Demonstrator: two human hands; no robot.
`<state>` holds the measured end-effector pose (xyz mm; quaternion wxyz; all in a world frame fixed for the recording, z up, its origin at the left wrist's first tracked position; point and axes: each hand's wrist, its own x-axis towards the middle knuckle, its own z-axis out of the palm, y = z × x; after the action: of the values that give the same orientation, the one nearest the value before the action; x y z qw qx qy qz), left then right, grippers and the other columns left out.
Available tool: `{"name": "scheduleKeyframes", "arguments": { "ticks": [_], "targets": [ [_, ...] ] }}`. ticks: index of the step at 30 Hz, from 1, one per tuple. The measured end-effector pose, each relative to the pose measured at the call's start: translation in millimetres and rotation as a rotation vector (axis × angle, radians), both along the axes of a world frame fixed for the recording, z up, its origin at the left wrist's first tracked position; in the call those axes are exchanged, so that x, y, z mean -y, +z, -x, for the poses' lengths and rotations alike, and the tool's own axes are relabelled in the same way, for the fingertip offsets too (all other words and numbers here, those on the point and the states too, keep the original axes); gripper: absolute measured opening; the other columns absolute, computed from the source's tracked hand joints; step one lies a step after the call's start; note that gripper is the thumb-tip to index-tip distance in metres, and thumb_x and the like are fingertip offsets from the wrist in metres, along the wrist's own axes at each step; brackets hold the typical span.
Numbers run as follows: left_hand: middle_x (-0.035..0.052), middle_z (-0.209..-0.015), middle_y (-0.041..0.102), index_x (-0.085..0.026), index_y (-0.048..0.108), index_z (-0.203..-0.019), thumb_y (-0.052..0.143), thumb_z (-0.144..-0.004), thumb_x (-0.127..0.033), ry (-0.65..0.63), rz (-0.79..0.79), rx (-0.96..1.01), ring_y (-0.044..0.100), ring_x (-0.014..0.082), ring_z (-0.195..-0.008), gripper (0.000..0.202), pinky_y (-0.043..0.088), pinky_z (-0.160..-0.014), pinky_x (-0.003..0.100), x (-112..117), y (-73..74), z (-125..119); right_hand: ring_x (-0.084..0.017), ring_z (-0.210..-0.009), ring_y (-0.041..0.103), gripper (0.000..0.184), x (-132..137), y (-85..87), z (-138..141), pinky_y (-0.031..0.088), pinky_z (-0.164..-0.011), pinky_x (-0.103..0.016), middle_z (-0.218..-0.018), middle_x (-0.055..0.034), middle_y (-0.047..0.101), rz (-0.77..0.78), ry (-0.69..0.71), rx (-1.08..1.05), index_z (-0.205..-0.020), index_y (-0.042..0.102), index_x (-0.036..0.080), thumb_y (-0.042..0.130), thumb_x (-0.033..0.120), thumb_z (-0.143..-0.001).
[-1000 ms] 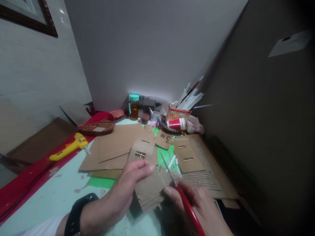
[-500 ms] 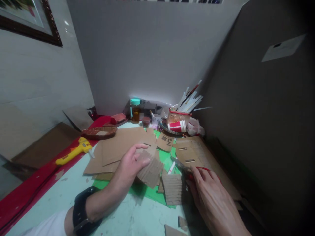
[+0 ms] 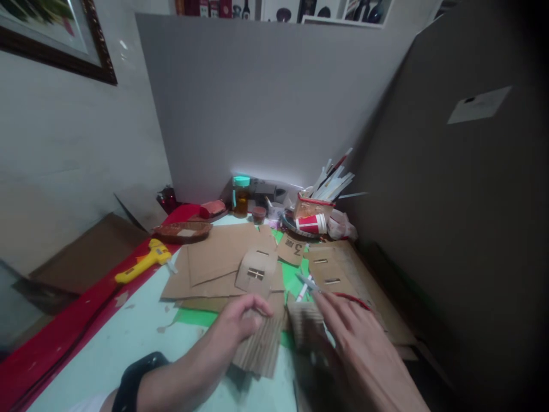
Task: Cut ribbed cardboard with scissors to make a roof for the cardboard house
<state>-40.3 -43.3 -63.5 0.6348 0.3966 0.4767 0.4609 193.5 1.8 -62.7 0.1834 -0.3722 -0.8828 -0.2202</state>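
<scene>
My left hand point(image 3: 240, 321), with a black watch on the wrist, is closed on a ribbed piece of corrugated cardboard point(image 3: 259, 349) that lies low over the pale green table. My right hand point(image 3: 358, 346) has its fingers stretched out and rests beside and partly over a second, smaller ribbed cardboard piece point(image 3: 301, 319). Red-handled scissors point(image 3: 343, 296) lie on the table just beyond my right fingertips, blades pointing left. The right hand is somewhat blurred.
Flat cardboard sheets point(image 3: 218, 257) and a small cardboard front with a window cut point(image 3: 256, 272) lie ahead on a green mat point(image 3: 294, 277). A yellow glue gun point(image 3: 143, 262) lies at the left. A teal-lidded jar point(image 3: 241, 194), a red cup point(image 3: 312, 223) and a box of sticks point(image 3: 319, 194) crowd the back corner.
My left hand drew the ribbed cardboard back toward me and lower. My right hand has let go of the scissors, which now lie on the table, and moved onto the smaller ribbed piece.
</scene>
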Motion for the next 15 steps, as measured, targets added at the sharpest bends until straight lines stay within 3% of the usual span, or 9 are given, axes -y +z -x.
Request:
{"name": "scheduleKeyframes", "arguments": {
  "ticks": [3, 6, 9, 11, 13, 15],
  "targets": [
    [0.0028, -0.09, 0.064, -0.021, 0.059, -0.1, 0.06, -0.083, -0.03, -0.059, 0.037, 0.088, 0.062, 0.0194, -0.08, 0.02, 0.045, -0.061, 0.027, 11, 1.1, -7, -0.028, -0.117, 0.063, 0.046, 21, 20.3, 23, 0.055, -0.093, -0.038, -0.143, -0.0127, 0.058, 0.068, 0.376, 0.005, -0.146, 0.047, 0.017, 0.038, 0.035, -0.105],
    [0.0014, -0.084, 0.063, -0.02, 0.057, -0.099, 0.06, -0.08, -0.028, -0.075, 0.03, 0.098, 0.061, 0.0162, -0.078, 0.021, 0.043, -0.069, 0.027, 16, 4.6, -10, -0.027, -0.103, 0.065, 0.038, 33, 29.4, 39, 0.054, -0.087, -0.037, -0.119, -0.0126, 0.071, 0.148, 0.572, -0.125, -0.125, 0.061, 0.012, 0.04, 0.037, -0.106],
    [0.0012, -0.087, 0.062, -0.02, 0.062, -0.099, 0.061, -0.085, -0.04, -0.048, 0.007, 0.031, 0.057, 0.0174, -0.086, 0.024, 0.042, -0.079, 0.029, 24, 12.0, -3, -0.021, -0.085, 0.065, 0.025, 34, 26.1, 38, 0.052, -0.072, -0.032, -0.097, -0.0075, 0.072, 0.287, 0.548, -0.236, -0.121, 0.058, 0.015, 0.04, 0.018, -0.104],
    [0.0035, -0.101, 0.065, -0.021, 0.068, -0.101, 0.056, -0.091, -0.05, -0.036, -0.02, -0.035, 0.056, 0.0207, -0.1, 0.032, 0.041, -0.089, 0.032, 30, 18.3, 4, -0.017, -0.078, 0.063, 0.031, 34, 22.1, 33, 0.05, -0.066, -0.026, -0.09, -0.0032, 0.069, 0.4, 0.511, -0.324, -0.127, 0.054, 0.019, 0.041, 0.009, -0.101],
    [0.0045, -0.111, 0.067, -0.024, 0.07, -0.105, 0.052, -0.094, -0.055, -0.047, -0.041, -0.085, 0.058, 0.0233, -0.107, 0.038, 0.042, -0.094, 0.034, 37, 24.1, 9, -0.013, -0.075, 0.064, 0.029, 35, 21.2, 31, 0.049, -0.066, -0.022, -0.087, 0.0005, 0.068, 0.54, 0.452, -0.443, -0.123, 0.056, 0.023, 0.045, 0.009, -0.1],
    [0.0041, -0.108, 0.07, -0.024, 0.069, -0.106, 0.06, -0.09, -0.052, -0.045, -0.06, -0.092, 0.062, 0.0226, -0.103, 0.034, 0.048, -0.092, 0.034, 41, 27.9, 11, -0.012, -0.076, 0.065, 0.015, 38, 25.0, 33, 0.049, -0.07, -0.02, -0.086, 0.0017, 0.068, 0.711, 0.354, -0.528, -0.109, 0.061, 0.024, 0.049, 0.019, -0.101]
  ]
}}
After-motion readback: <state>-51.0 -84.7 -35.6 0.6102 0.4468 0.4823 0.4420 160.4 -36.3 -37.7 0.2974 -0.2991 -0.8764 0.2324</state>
